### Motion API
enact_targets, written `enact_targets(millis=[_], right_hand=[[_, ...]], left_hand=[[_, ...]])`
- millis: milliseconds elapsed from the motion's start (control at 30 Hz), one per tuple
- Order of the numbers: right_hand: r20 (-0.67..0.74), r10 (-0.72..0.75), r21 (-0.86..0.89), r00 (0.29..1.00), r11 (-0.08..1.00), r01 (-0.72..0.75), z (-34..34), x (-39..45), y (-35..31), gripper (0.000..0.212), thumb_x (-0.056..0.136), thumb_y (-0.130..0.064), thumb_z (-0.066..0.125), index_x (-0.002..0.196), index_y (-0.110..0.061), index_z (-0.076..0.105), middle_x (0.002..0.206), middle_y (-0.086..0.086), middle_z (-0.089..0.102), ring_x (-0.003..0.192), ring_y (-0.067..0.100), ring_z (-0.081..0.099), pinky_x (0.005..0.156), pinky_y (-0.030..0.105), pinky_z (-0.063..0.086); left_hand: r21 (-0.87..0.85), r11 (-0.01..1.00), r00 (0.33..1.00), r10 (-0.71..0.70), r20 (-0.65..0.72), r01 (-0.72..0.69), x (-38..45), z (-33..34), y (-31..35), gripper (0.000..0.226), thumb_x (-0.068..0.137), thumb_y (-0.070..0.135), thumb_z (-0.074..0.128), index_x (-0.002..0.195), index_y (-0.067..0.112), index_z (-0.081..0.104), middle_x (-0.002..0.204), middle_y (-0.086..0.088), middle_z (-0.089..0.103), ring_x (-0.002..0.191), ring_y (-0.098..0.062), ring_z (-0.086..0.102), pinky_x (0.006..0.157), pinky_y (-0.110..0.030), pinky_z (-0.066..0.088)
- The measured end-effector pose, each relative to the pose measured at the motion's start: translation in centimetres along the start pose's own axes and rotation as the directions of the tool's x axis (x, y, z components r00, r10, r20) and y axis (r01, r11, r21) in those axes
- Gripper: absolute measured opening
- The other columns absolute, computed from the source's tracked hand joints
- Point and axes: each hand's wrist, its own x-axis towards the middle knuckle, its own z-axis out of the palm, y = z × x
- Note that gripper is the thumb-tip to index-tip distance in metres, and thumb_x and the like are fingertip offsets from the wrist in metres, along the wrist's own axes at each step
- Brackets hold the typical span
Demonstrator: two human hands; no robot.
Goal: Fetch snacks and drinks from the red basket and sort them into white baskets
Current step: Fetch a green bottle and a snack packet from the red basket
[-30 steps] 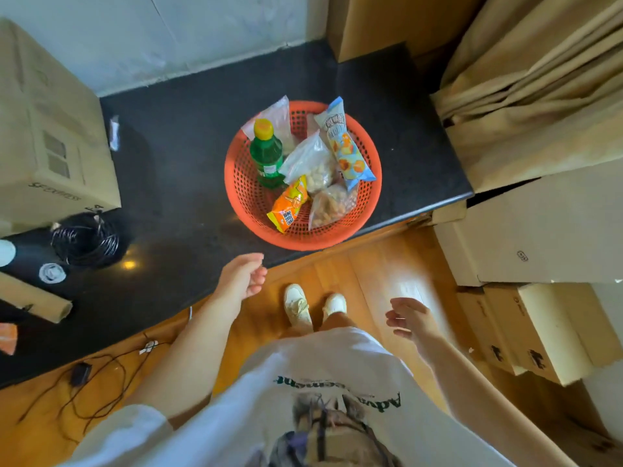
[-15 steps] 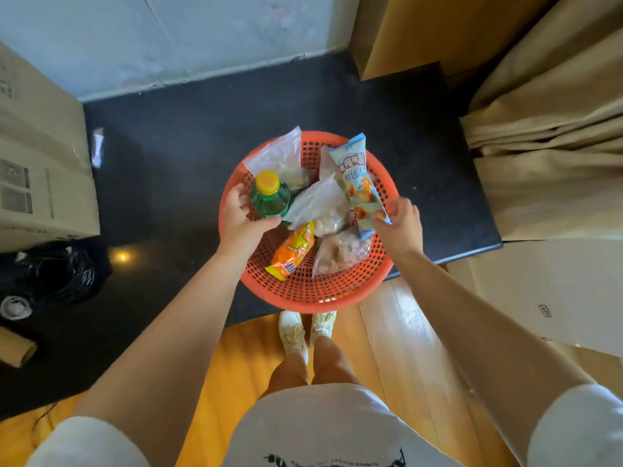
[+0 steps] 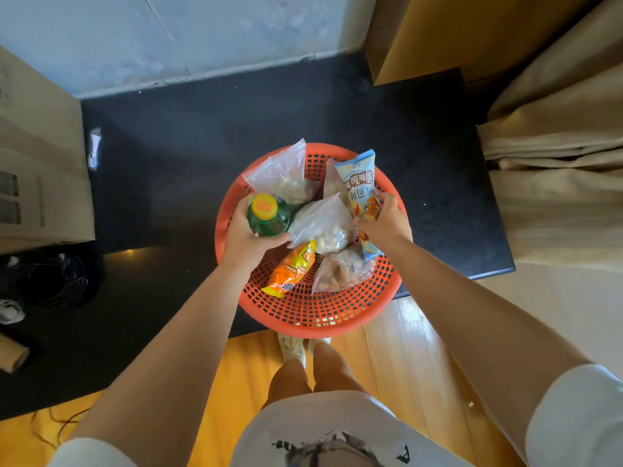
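- I see the red basket [image 3: 313, 315] sitting on the black desk [image 3: 209, 129], its near rim hanging over the desk edge above the wooden floor [image 3: 397, 348].
- My left hand [image 3: 247, 237] is inside the basket on its left side, grip wrapped around the green bottle [image 3: 271, 215] with the yellow cap, which stands upright.
- My right hand [image 3: 384, 219] is on the right side, grip closed on the blue snack packet [image 3: 360, 187], which leans against the far right rim.
- Between the two hands lies a clear bag [image 3: 323, 222] of pale snacks; a second clear bag [image 3: 283, 173] rests at the far rim behind the bottle.
- Nearer to me in the basket, an orange packet [image 3: 291, 269] lies beside a clear bag of nuts [image 3: 340, 271].
- A cardboard box [image 3: 37, 156] stands on the desk to the left, well apart from the basket.
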Motion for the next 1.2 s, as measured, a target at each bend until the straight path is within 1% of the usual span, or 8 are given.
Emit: enact_targets(millis=[267,467,600,733,833,933,1033,1200], right_hand=[[-0.002,-0.023,0.111,1.000,0.994,0.023,-1.0,-0.6,0.6,0.067,0.075,-0.028,0.071,0.134,-0.020,0.038,0.126,0.000,0.052,0.109,0.020,0.056,0.083,0.032,0.047],[0.030,-0.033,0.408,0.999,0.913,0.018,-3.0,-6.6,1.5,0.043,0.077,-0.025,0.072,0.116,-0.023,0.054,0.093,-0.011,0.064,0.079,0.006,0.063,0.058,0.012,0.046],[0.045,-0.022,0.662,0.999,0.750,-0.013,-4.4,-13.3,3.0,0.016,0.079,-0.015,0.069,0.091,-0.024,0.063,0.078,-0.008,0.071,0.070,0.008,0.069,0.055,0.016,0.053],[-0.011,0.072,0.824,0.997,0.566,-0.032,-4.0,-20.4,5.3,0.024,0.081,-0.006,0.064,0.105,-0.009,0.060,0.089,0.011,0.069,0.075,0.021,0.066,0.067,0.037,0.054],[-0.046,0.221,0.911,0.974,0.410,-0.050,-2.6,-25.8,7.5,0.024,0.082,-0.004,0.060,0.104,-0.013,0.057,0.081,0.009,0.064,0.067,0.023,0.059,0.064,0.038,0.042],[-0.061,0.362,0.962,0.930,0.268,-0.042,-0.7,-31.2,10.0,0.027,0.081,-0.004,0.060,0.103,-0.018,0.057,0.089,0.009,0.066,0.075,0.025,0.063,0.069,0.039,0.049],[-0.082,0.494,0.986,0.866,0.165,-0.001,1.8,-36.4,12.5,0.031,0.079,-0.006,0.063,0.103,-0.026,0.057,0.092,0.005,0.068,0.077,0.020,0.067,0.068,0.035,0.054],[-0.083,0.655,0.992,0.751,-0.017,0.124,6.6,-44.4,16.5,0.043,0.078,-0.009,0.066,0.117,-0.021,0.051,0.098,0.005,0.068,0.081,0.019,0.069,0.065,0.032,0.055]], left_hand=[[-0.099,0.994,0.991,0.022,-0.131,-0.035,-1.8,-0.7,0.1,0.067,0.059,-0.004,0.081,0.117,0.013,0.052,0.120,-0.009,0.062,0.111,-0.022,0.060,0.091,-0.028,0.049],[-0.160,0.982,0.992,0.082,-0.091,-0.096,-5.9,-3.5,1.8,0.058,0.058,-0.001,0.081,0.105,0.024,0.058,0.099,0.010,0.071,0.095,-0.004,0.067,0.079,-0.018,0.052],[-0.219,0.967,0.990,0.141,0.015,-0.134,-9.3,-4.4,3.3,0.061,0.046,0.006,0.082,0.097,0.030,0.058,0.098,0.007,0.071,0.094,-0.008,0.068,0.077,-0.017,0.055],[-0.219,0.960,0.954,0.218,0.204,-0.172,-11.9,-4.2,4.0,0.056,0.045,0.005,0.079,0.095,0.023,0.059,0.084,0.012,0.075,0.081,-0.003,0.070,0.073,-0.017,0.055],[-0.196,0.963,0.893,0.249,0.374,-0.186,-14.0,-2.9,4.2,0.054,0.044,-0.003,0.077,0.091,0.019,0.060,0.076,0.015,0.074,0.071,0.002,0.068,0.066,-0.014,0.054],[-0.157,0.972,0.793,0.234,0.562,-0.175,-16.4,-1.0,4.0,0.040,0.048,0.007,0.078,0.084,0.020,0.065,0.073,0.011,0.074,0.067,-0.002,0.067,0.064,-0.017,0.054],[-0.079,0.976,0.662,0.196,0.723,-0.203,-19.6,0.8,3.5,0.055,0.039,0.033,0.084,0.088,0.022,0.064,0.079,0.011,0.075,0.074,-0.004,0.069,0.069,-0.018,0.053],[0.030,0.933,0.399,0.124,0.909,-0.359,-25.6,4.3,1.9,0.047,0.049,0.036,0.077,0.092,0.025,0.062,0.085,0.015,0.074,0.078,0.000,0.069,0.067,-0.011,0.051]])
